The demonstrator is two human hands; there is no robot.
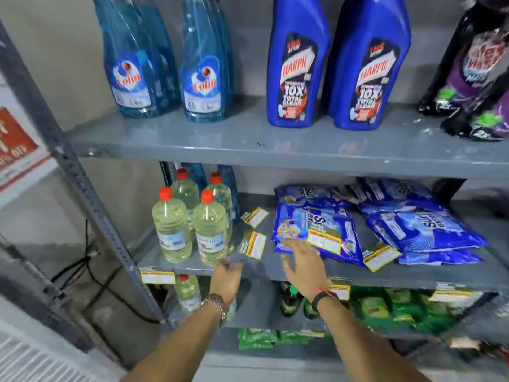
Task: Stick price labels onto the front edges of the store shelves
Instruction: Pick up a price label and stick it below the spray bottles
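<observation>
Loose price labels lie on the grey middle shelf: one beside the oil bottles, another behind it, a third by the blue packets. One label is stuck on this shelf's front edge at the left; others hang on the edge to the right. My left hand rests at the front edge just below the nearest loose label, its fingers curled; whether it holds anything is unclear. My right hand hovers spread over the shelf next to the blue packets.
Clear oil bottles with red caps stand at the middle shelf's left. Blue detergent packets lie at the right. The top shelf carries blue bottles. Green packets fill the lower shelf. A slotted upright bounds the left.
</observation>
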